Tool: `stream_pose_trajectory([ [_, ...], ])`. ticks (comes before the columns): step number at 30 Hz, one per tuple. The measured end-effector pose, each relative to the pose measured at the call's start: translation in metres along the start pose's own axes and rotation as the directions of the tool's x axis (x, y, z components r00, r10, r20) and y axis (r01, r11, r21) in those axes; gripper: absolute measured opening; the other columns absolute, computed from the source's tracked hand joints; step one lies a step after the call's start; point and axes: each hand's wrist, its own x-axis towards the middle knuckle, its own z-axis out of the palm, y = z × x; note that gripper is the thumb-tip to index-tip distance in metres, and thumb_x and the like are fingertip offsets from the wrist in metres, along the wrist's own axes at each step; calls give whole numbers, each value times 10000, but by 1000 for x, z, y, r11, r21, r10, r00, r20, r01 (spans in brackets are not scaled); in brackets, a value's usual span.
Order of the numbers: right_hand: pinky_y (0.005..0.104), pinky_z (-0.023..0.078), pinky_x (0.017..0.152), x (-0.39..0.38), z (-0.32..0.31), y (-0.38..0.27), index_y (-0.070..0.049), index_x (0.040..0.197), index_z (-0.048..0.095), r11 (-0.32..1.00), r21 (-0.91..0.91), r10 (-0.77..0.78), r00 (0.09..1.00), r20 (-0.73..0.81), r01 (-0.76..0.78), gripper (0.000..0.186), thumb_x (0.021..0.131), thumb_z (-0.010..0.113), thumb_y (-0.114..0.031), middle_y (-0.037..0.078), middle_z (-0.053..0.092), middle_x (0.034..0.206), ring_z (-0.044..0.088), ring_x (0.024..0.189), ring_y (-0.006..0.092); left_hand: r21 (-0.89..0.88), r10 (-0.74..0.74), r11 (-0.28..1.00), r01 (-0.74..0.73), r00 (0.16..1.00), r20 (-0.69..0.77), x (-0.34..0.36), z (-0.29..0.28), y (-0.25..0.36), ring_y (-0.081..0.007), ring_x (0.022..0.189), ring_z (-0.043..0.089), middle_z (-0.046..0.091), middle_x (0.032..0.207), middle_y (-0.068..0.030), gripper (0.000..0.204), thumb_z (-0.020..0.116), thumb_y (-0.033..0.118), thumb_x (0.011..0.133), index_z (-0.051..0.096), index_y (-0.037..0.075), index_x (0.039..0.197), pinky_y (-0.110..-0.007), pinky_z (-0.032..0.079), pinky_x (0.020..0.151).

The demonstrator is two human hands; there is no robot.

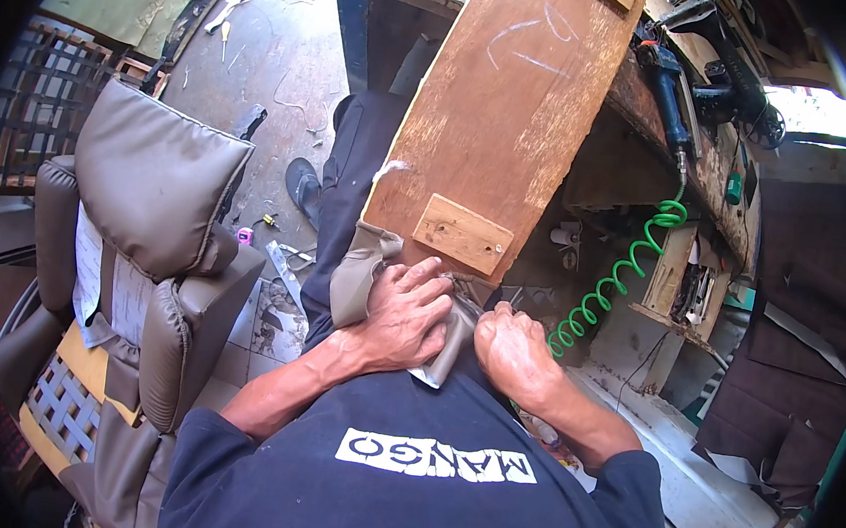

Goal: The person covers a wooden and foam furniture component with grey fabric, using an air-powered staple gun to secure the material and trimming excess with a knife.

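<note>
A long wooden board (497, 112) leans against my lap, with a small wooden block (462, 233) fixed near its lower end. A strip of taupe leatherette (356, 269) wraps round the board's bottom edge. My left hand (409, 317) lies flat on this covering and presses it down. My right hand (513, 347) is clenched beside it at the board's lower right corner, pinching the material; whether it also holds a small tool is hidden by the fingers.
A taupe upholstered armchair (150, 245) stands at my left on the dirty concrete floor (276, 57). A workbench (706, 146) at right carries a pneumatic tool (672, 95) with a green coiled air hose (618, 278). Dark fabric (788, 368) hangs at far right.
</note>
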Motion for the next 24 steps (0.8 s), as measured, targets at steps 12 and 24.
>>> stream_pose_trajectory([
  [12,432,620,653,24,-10,-3,18,819,755,998,9,-64,993,100,63,203,857,623,-132,237,717,873,753,788,344,-68,62,995,-70,991,-115,0,10,-10,-344,1107,655,687,1109,-163,239,691,190,719,645,8,867,-459,528,894],
  [24,486,616,730,45,30,22,43,789,755,951,291,91,994,55,-103,316,837,648,-250,284,720,848,740,780,422,-35,125,990,-137,963,-240,2,16,-25,-308,932,684,700,910,-149,223,713,170,624,645,-2,748,-419,574,766],
])
